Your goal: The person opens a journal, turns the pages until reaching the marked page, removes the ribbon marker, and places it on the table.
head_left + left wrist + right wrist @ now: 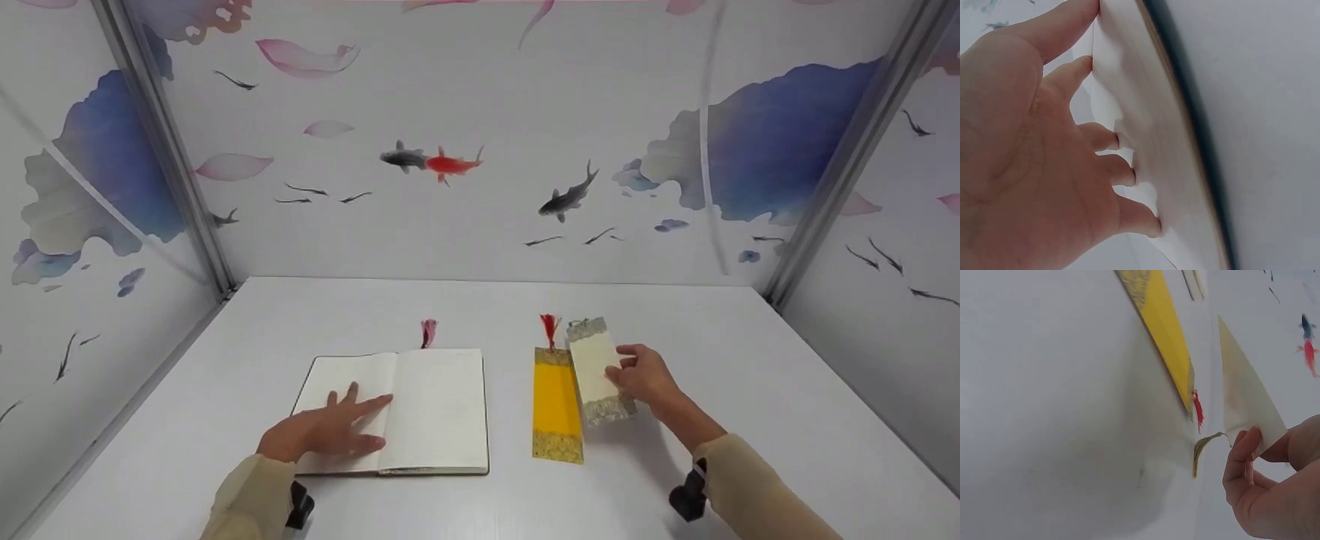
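An open notebook with blank pages lies on the table. My left hand rests on its left page with the fingers spread. The left wrist view shows the fingertips pressing the paper near the notebook's dark cover edge. My right hand pinches a cream bookmark with patterned ends by its right side. This bookmark is lifted off the table and tilted, with an olive tassel hanging from it. Just left of it, a yellow bookmark with patterned ends and a red tassel lies flat.
A pink tassel sticks out beyond the notebook's top edge; what it hangs from is hidden. White panels printed with fish and petals enclose the white table at the back and both sides, with metal posts at the corners.
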